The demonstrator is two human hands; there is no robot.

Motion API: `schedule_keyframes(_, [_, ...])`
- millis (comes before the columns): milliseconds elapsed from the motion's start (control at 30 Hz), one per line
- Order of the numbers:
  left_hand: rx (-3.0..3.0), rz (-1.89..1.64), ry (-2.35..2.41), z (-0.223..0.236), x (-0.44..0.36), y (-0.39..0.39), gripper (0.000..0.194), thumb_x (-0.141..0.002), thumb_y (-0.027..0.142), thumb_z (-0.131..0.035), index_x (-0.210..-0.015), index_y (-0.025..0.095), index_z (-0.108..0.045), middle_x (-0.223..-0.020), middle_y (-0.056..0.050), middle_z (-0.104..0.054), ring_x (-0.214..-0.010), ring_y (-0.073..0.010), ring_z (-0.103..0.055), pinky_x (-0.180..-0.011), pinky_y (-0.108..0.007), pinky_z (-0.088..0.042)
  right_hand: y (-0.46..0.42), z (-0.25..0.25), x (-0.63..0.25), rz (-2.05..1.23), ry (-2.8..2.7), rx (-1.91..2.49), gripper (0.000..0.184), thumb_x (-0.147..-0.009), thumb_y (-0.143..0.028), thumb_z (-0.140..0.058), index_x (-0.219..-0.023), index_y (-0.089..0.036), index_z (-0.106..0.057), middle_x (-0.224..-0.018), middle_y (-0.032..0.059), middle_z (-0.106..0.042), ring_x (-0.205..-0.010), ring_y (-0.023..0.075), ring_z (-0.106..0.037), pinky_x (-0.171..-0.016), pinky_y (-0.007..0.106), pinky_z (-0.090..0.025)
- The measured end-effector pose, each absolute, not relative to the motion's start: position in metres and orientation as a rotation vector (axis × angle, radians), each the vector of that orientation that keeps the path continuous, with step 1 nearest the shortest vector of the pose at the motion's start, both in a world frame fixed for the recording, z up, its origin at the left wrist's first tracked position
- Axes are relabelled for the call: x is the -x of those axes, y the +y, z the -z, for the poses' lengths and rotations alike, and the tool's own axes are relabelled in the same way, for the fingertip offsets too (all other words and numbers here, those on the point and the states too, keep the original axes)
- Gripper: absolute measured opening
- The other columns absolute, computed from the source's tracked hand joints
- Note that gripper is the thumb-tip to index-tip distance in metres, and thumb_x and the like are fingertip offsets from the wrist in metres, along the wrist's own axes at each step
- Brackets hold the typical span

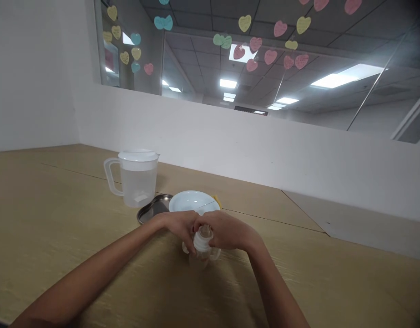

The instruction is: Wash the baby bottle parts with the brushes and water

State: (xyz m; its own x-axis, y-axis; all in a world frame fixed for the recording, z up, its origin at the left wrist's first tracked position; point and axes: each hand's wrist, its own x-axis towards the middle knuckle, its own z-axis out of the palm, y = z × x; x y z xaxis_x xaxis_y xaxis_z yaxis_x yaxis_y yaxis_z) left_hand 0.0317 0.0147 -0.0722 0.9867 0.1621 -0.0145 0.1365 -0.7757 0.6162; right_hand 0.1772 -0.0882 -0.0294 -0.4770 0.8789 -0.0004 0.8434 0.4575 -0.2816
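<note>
**View:** my feed from the head camera, looking forward and down over a tabletop; clock directions are read from the bottle, with 12 o'clock pointing away from me.

**Left hand (177, 226):** comes in from my 8 o'clock, curled closed, fingers wrapped against the bottle's upper part.

**Right hand (228, 230):** comes in from my 4 o'clock, also closed and curved over the top of the bottle; the two hands touch.

**Held object:** a baby bottle (202, 242) with a white collar and two side handles, upright on or just above the table — I cannot tell which. It sits between both hands, its top partly hidden by the fingers.

**12 o'clock:** a white bowl (192, 201), touching distance from the left hand.

**11 o'clock:** a metal tray (154, 209), partly under the bowl's near edge.

**10 o'clock:** a plastic pitcher (138, 184) with a white lid, holding clear liquid, just beside the tray.

**1 o'clock:** a small yellow item (216, 201) behind the bowl — too small to name.

**Surface:** a tan wood-look table (59, 205).

**Background:** a white partition (203, 141), and beyond it glass with paper hearts (269, 29).
</note>
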Motion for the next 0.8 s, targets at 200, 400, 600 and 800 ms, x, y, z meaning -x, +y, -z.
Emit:
schedule_keyframes(200, [-2.492, -0.026, 0.243, 0.068, -0.032, 0.011, 0.041, -0.052, 0.027, -0.079, -0.089, 0.018, -0.065, -0.085, 0.001, -0.068, -0.080, -0.0187, -0.060, -0.067, -0.023, -0.045, -0.093, 0.023, -0.183, -0.480, -2.454, 1.544, 0.033, -0.064, -0.016, -0.063, -0.096, -0.023, -0.065, -0.092, -0.0001, -0.065, -0.077, 0.0136, -0.056, -0.060, 0.021, -0.038])
schedule_keyframes(400, [-2.511, -0.008, 0.283, 0.065, -0.033, 0.008, 0.042, -0.051, 0.024, -0.079, -0.089, 0.019, -0.062, -0.084, 0.003, -0.065, -0.081, -0.0185, -0.059, -0.065, -0.022, -0.043, -0.096, 0.016, -0.175, -0.164, -2.247, 1.711, 0.014, -0.073, -0.024, -0.057, -0.063, -0.016, -0.063, -0.062, 0.0013, -0.060, -0.055, 0.0098, -0.046, -0.049, 0.023, -0.028])
schedule_keyframes(600, [-2.505, -0.018, 0.305, 0.061, -0.031, 0.004, 0.036, -0.053, 0.024, -0.078, -0.085, 0.016, -0.062, -0.083, 0.003, -0.065, -0.081, -0.0173, -0.058, -0.066, -0.021, -0.043, -0.096, 0.018, -0.180, -0.229, -2.371, 1.443, 0.023, -0.073, -0.005, -0.048, -0.074, -0.017, -0.068, -0.075, 0.0018, -0.064, -0.066, 0.0104, -0.051, -0.058, 0.021, -0.036])
schedule_keyframes(800, [-2.492, 0.014, 0.352, 0.064, -0.031, 0.005, 0.041, -0.054, 0.026, -0.077, -0.091, 0.017, -0.061, -0.088, 0.001, -0.065, -0.083, -0.0184, -0.058, -0.068, -0.023, -0.044, -0.093, 0.016, -0.186, -0.304, -2.418, 1.298, 0.027, -0.072, -0.002, -0.046, -0.076, -0.017, -0.069, -0.083, 0.0018, -0.066, -0.072, 0.0111, -0.055, -0.066, 0.023, -0.042])
